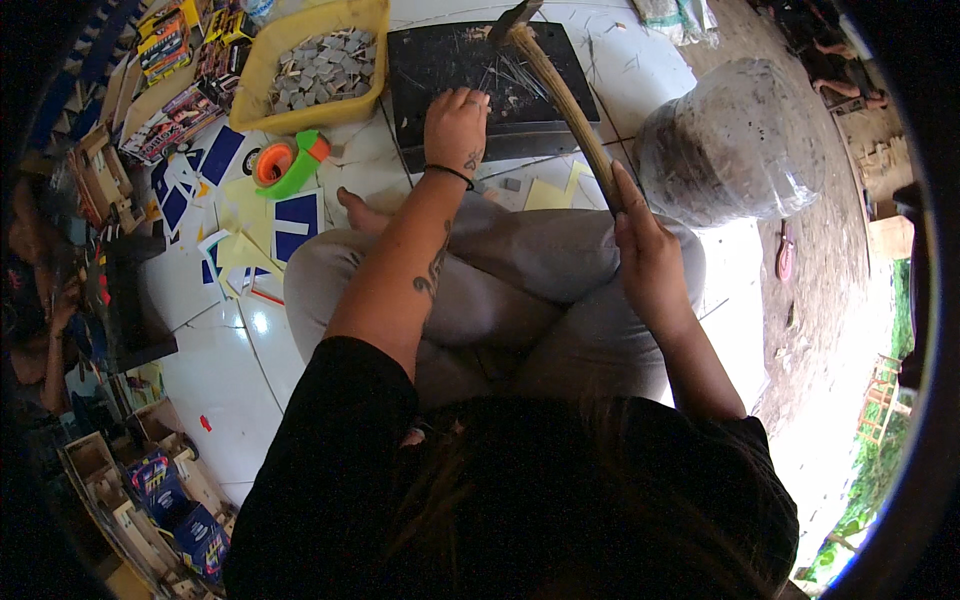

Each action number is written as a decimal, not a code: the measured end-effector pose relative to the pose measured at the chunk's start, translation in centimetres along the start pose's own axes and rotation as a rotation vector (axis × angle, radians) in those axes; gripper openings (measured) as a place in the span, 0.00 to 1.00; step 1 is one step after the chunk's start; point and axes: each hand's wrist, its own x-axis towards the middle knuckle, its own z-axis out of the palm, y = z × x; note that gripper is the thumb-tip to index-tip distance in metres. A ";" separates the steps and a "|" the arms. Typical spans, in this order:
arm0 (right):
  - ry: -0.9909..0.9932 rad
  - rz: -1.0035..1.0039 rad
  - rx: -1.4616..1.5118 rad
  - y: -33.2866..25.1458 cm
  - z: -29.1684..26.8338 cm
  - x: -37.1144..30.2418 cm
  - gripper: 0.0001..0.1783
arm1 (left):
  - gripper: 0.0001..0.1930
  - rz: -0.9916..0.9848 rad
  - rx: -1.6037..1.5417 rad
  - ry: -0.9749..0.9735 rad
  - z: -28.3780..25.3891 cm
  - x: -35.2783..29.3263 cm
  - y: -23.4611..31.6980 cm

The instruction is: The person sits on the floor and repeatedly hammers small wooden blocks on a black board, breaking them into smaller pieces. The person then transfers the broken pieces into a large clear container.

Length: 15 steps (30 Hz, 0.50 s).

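A hammer [565,95] with a long wooden handle is gripped near the handle's lower end by my right hand [648,255]. Its dark metal head is raised over the far part of a low black box [430,60]. My left hand [457,128] rests at the box's near left part, fingers curled down and together. What they pinch, if anything, is hidden. Thin nails [518,78] lie scattered over the box top, between my left hand and the hammer, with pale chips around them.
Left of the box stands a yellow tub [245,95] of small grey pieces. Nearby are tape rolls [290,165] and blue and yellow sheets [297,222]. A plastic-wrapped bundle [735,140] sits at right. Wooden toy vehicles [150,510] and another person's arm [58,340] are at left.
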 end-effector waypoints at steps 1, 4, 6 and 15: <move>0.014 -0.018 -0.003 0.0 0.0 0.0 0.27 | 0.07 -0.010 -0.006 -0.010 0.0 -0.1 0.0; -0.041 0.038 -0.016 0.0 0.2 0.3 0.26 | 0.07 -0.001 -0.022 -0.025 0.0 0.3 -0.1; -0.034 0.093 0.082 0.1 0.2 0.3 0.26 | 0.07 -0.030 -0.019 -0.062 -0.4 0.1 0.1; 0.038 0.094 0.171 1.6 -0.1 0.0 0.26 | 0.15 0.023 0.298 -0.296 -3.9 2.2 -1.3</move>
